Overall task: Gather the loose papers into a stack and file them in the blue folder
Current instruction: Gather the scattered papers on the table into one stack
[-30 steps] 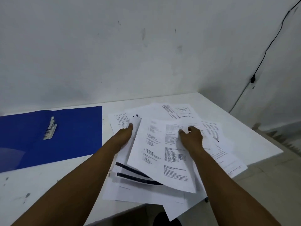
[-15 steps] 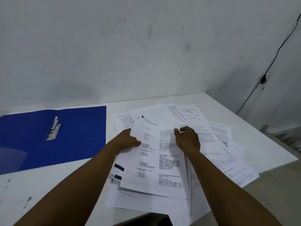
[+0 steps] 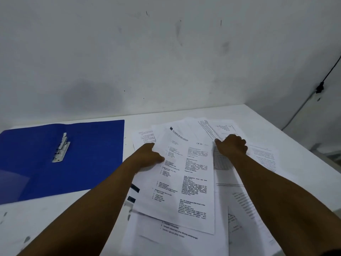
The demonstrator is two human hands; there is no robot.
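Observation:
Several loose printed papers (image 3: 184, 183) lie fanned out and overlapping on the right half of the white table (image 3: 304, 163). My left hand (image 3: 147, 156) grips the left edge of the top sheets, thumb on top. Further right, my right hand (image 3: 231, 146) rests on the sheets near the pile's far end, its fingers curled down onto them. The blue folder (image 3: 96, 156) lies open and flat at the left, apart from the pile, with its metal clip (image 3: 60, 148) showing near the middle.
A grey wall stands right behind the table. The table's right edge (image 3: 313, 154) runs diagonally close to the papers, and some sheets overhang the front edge. A black cable (image 3: 322, 85) hangs on the right wall.
The top sheets have turned straighter and shifted toward the left. My right hand has moved off them to the right and further away, onto the sheets underneath.

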